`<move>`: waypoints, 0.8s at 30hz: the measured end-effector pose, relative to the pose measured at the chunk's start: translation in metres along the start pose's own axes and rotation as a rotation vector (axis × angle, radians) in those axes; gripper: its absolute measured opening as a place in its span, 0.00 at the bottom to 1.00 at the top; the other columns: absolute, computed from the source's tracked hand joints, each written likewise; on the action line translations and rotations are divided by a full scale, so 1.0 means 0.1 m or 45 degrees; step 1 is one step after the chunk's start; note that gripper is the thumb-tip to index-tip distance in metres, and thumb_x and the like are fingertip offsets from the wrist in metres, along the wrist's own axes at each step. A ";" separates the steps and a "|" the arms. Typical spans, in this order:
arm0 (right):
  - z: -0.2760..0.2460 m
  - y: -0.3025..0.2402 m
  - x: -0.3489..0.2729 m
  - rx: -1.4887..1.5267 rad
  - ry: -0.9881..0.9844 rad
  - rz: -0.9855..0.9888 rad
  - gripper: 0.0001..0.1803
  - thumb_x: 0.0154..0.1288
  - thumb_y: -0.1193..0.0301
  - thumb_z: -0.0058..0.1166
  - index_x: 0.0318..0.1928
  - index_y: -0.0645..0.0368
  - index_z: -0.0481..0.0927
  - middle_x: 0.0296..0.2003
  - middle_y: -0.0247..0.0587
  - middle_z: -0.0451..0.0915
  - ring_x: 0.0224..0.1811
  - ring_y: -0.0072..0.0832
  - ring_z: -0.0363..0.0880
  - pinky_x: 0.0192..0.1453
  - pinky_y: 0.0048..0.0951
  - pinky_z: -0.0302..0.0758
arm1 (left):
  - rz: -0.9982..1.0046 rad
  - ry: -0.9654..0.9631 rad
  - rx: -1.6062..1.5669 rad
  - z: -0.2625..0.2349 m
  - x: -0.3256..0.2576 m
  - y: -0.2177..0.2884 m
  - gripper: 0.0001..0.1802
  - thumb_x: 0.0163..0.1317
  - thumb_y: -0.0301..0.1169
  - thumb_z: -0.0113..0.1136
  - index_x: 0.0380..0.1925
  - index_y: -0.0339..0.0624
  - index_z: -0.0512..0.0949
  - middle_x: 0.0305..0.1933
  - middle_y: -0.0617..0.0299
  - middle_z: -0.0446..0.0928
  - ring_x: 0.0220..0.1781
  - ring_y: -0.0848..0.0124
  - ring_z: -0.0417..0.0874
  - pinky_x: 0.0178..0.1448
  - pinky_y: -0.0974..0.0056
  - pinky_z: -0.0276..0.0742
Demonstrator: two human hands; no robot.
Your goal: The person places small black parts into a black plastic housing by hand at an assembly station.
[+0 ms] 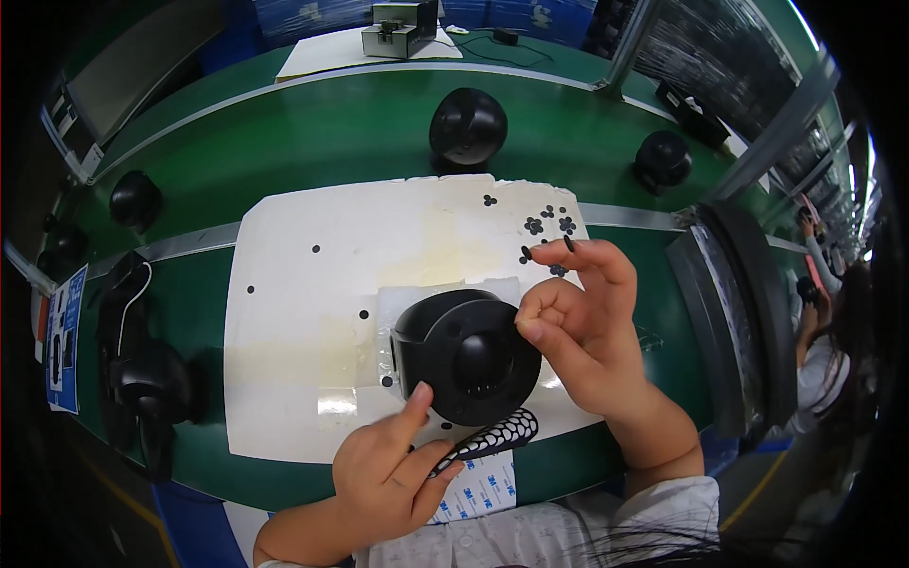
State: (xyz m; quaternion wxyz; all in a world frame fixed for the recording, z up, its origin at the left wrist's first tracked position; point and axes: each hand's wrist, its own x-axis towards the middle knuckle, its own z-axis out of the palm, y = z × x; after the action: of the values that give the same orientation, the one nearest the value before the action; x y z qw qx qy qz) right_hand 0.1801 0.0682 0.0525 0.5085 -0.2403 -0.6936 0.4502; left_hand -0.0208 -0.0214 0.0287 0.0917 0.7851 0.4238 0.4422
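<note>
A black rounded device (488, 355) lies on a pale foam pad (383, 317), its round base with a domed centre turned toward me. My left hand (388, 473) touches the lower left of that base with its index finger. Its other fingers grip a black sheet with white ovals (500, 437), tilted just below the device. Beside the base's right edge, my right hand (592, 331) pinches thumb and index finger together; what lies between them is hidden. Small black round pads (569, 244) cling to two of its raised fingertips.
Under the device lies a white board (284, 360) with loose black discs (534, 226) at its upper right. More black rounded devices stand beyond it (469, 128) and at left (151, 379). Black curved parts (734, 322) sit at right. Another person (833, 350) is at far right.
</note>
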 end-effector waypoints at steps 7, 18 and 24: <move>0.00 -0.02 0.00 -0.014 0.001 0.088 0.33 0.54 0.90 0.42 0.58 0.55 0.48 0.53 0.51 0.59 0.36 0.22 0.71 0.36 0.18 0.69 | 0.035 -0.144 -0.023 0.02 -0.07 -0.06 0.11 0.39 0.28 0.65 0.24 0.36 0.77 0.52 0.40 0.69 0.20 0.72 0.76 0.24 0.74 0.70; 0.01 0.02 -0.04 -0.235 -0.020 -0.025 0.36 0.52 0.91 0.43 0.58 0.50 0.47 0.48 0.51 0.61 0.35 0.24 0.72 0.34 0.18 0.72 | 0.052 -0.159 -0.017 0.00 -0.06 -0.04 0.09 0.40 0.28 0.64 0.23 0.36 0.77 0.50 0.37 0.69 0.17 0.72 0.75 0.22 0.75 0.69; 0.07 -0.02 -0.07 -0.643 0.069 -0.367 0.30 0.51 0.90 0.47 0.54 0.60 0.55 0.41 0.48 0.69 0.39 0.28 0.75 0.41 0.20 0.72 | 0.037 -0.181 -0.026 -0.01 -0.04 0.00 0.09 0.41 0.29 0.64 0.23 0.35 0.77 0.51 0.36 0.68 0.16 0.71 0.74 0.21 0.74 0.70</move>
State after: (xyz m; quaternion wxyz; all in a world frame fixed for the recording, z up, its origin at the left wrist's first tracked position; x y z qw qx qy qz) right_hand 0.1767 0.0589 0.0498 0.5098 -0.2700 -0.7968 0.1798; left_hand -0.0231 -0.0247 0.0264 0.1230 0.8196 0.4003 0.3909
